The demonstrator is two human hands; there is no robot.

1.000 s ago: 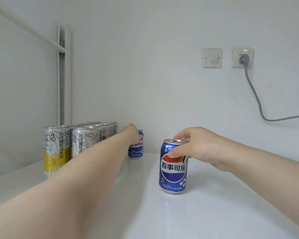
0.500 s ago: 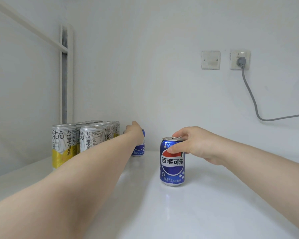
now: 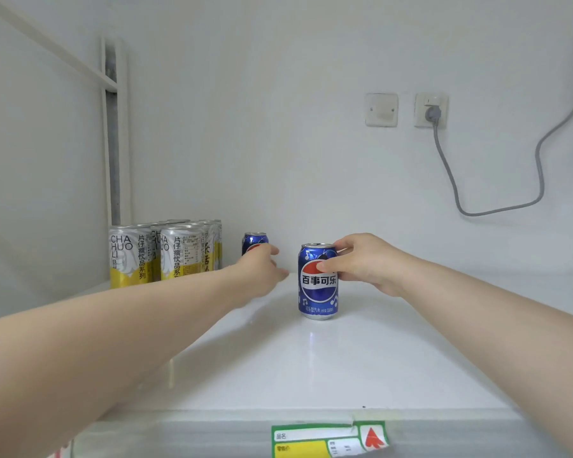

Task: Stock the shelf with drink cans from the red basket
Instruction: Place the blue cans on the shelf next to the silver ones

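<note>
A blue cola can [image 3: 318, 292] stands upright in the middle of the white shelf [image 3: 311, 365]. My right hand [image 3: 361, 262] grips it from the right near the top, thumb across its front. A second blue cola can [image 3: 254, 240] stands farther back near the wall. My left hand [image 3: 262, 269] is just in front of this can and hides its lower half. Its fingers are loosely spread and at most touch the can. The red basket is not in view.
Several tall yellow-and-white cans [image 3: 136, 256] stand in rows at the shelf's left rear, beside a white upright [image 3: 113, 143]. A price label [image 3: 331, 438] is stuck on the shelf's front edge. A wall socket [image 3: 430, 110] with a grey cable [image 3: 497, 211] is on the back wall.
My left hand has drawn back from the top of the far can, which now shows above the fingers. My right hand's thumb has slid down onto the near can's front. The view has pulled back.
</note>
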